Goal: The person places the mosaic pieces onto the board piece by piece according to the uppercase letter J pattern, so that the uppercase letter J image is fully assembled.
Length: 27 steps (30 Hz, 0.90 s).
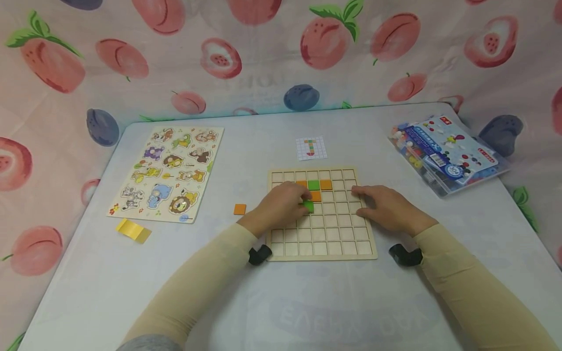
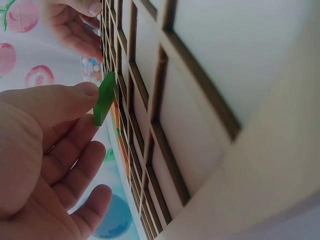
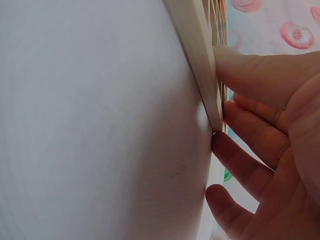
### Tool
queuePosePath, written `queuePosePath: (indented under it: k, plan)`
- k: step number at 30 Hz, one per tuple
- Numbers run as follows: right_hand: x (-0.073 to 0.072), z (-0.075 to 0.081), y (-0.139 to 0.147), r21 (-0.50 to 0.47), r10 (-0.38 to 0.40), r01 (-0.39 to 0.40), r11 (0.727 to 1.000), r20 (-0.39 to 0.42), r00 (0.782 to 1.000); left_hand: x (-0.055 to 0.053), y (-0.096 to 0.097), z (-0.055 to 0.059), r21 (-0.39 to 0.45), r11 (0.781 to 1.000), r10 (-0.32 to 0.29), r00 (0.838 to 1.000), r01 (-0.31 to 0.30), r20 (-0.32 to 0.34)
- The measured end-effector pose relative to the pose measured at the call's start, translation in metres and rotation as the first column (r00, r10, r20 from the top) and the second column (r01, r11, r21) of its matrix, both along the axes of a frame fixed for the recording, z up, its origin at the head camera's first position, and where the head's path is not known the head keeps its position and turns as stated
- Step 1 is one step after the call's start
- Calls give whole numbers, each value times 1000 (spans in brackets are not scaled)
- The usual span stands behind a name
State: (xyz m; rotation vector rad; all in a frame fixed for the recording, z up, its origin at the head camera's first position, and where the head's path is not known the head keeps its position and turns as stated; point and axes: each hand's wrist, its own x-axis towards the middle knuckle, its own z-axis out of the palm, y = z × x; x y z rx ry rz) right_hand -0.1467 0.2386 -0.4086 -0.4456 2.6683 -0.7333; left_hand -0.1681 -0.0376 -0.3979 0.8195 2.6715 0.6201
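A wooden grid board [image 1: 322, 257] lies flat on the table. Near its top sit a green square tile [image 1: 313, 185] with an orange tile [image 1: 326, 185] on its right and another orange tile, partly covered, on its left. One more orange tile [image 1: 316, 196] lies a row lower. My left hand [image 1: 283, 207] pinches a green tile [image 2: 104, 99] between thumb and index finger, tilted at the board's surface. Along the board's right edge rests my right hand [image 1: 391, 208], its thumb and fingertips touching the frame, fingers fairly straight. A loose orange tile [image 1: 239, 209] lies left of the board.
A small pattern card [image 1: 311, 147] lies behind the board. At the left are an animal puzzle board [image 1: 203, 187] and a yellow strip [image 1: 133, 230]. A clear plastic case [image 1: 448, 156] of colourful pieces stands at the back right. Patterned cloth hangs behind the table.
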Motion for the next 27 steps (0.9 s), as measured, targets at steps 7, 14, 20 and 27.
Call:
queuePosePath:
  k: [7, 14, 20, 27]
  plan:
    - [-1, -1, 0, 0, -8, 8, 1000, 12, 1000, 0, 4, -1, -13, 1000, -6, 1000, 6, -2]
    - [-1, -2, 1, -1, -8, 8, 1000, 10, 1000, 1, 6, 0, -7, 1000, -17, 1000, 17, -10]
    - [-1, -1, 0, -4, -7, 7, 1000, 7, 1000, 1, 7, 1, -8, 1000, -19, 1000, 19, 0]
    - [-1, -1, 0, 1, -9, 9, 1000, 11, 1000, 0, 8, -1, 3, 1000, -10, 999, 10, 31]
